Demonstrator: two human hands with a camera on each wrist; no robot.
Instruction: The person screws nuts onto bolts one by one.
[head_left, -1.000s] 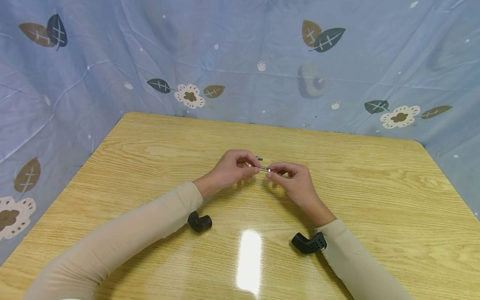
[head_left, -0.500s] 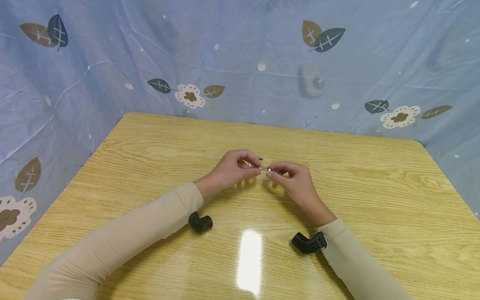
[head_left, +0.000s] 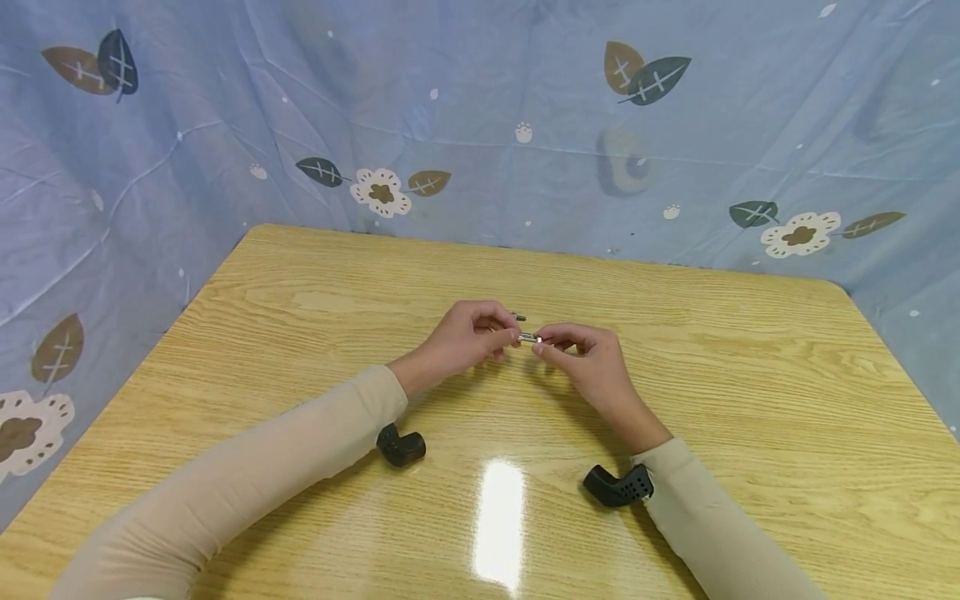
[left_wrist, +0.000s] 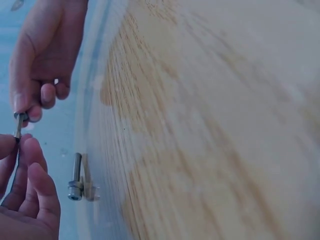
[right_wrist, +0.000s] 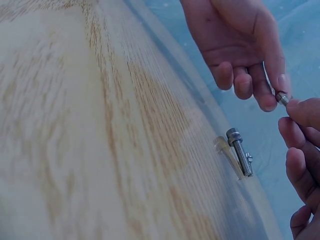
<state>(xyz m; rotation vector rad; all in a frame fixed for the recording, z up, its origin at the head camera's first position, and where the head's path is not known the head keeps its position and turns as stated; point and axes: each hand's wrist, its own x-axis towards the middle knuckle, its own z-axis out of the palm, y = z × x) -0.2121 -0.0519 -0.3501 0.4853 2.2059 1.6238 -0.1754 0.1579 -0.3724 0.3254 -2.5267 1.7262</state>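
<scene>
In the head view my left hand [head_left: 476,335] and right hand [head_left: 588,358] meet above the middle of the table. Thumb and fingers of both pinch a small metal bolt [head_left: 527,337] from opposite ends. A wider, ring-like piece [left_wrist: 20,115] shows on it at the right hand's fingertips in the left wrist view; whether it is a nut or the bolt's head I cannot tell. Just beyond the left fingers, a second bolt [right_wrist: 240,152] with a cylindrical socket head lies on the table. A small piece like a nut [right_wrist: 249,157] shows beside its shaft.
The glossy wood-grain table [head_left: 750,417] extends around both hands and reflects a bright light near the front. A blue patterned cloth [head_left: 480,125] hangs behind and at the sides. Black wrist mounts [head_left: 618,486] sit below both forearms.
The left fingers have shifted slightly around the bolt; a shiny bit seen among them half a second ago is hidden now. The right hand stays in place, with no clear motion.
</scene>
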